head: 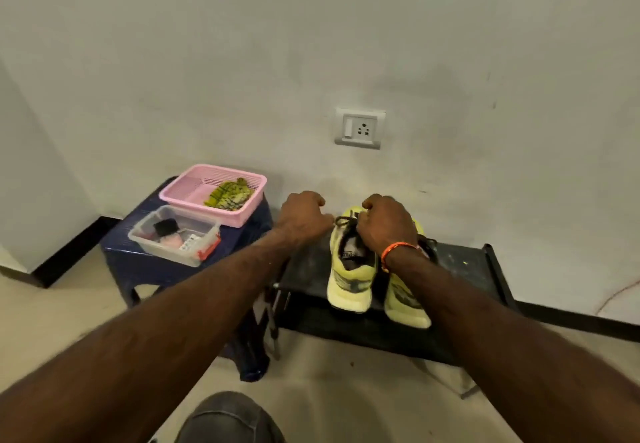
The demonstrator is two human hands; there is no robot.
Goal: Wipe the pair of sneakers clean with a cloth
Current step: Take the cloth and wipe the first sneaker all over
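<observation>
**Both hands at the laces, cloth off to the left**

The right hand (389, 226) curls its grip onto the dark laces of the left pale-yellow knit sneaker (351, 269); the left hand (303, 217) is fisted just beside it, contents unclear. Two sneakers, the second (405, 299) under the right wrist, run heel-toward-wearer on the black low shelf (464, 266). One green-yellow striped cloth (230, 195) lies in the pink plastic basket (180, 188), left of the grip, nearer the left hand.

The sneakers (349, 280) are seen as soft yellow knit cloth. The rack (464, 266) is matt black, dusted and scuffed. The basket (180, 193) is pink perforated plastic, the box (166, 252) clear glossy plastic. The cloth (228, 195) is woven, striped green.
</observation>
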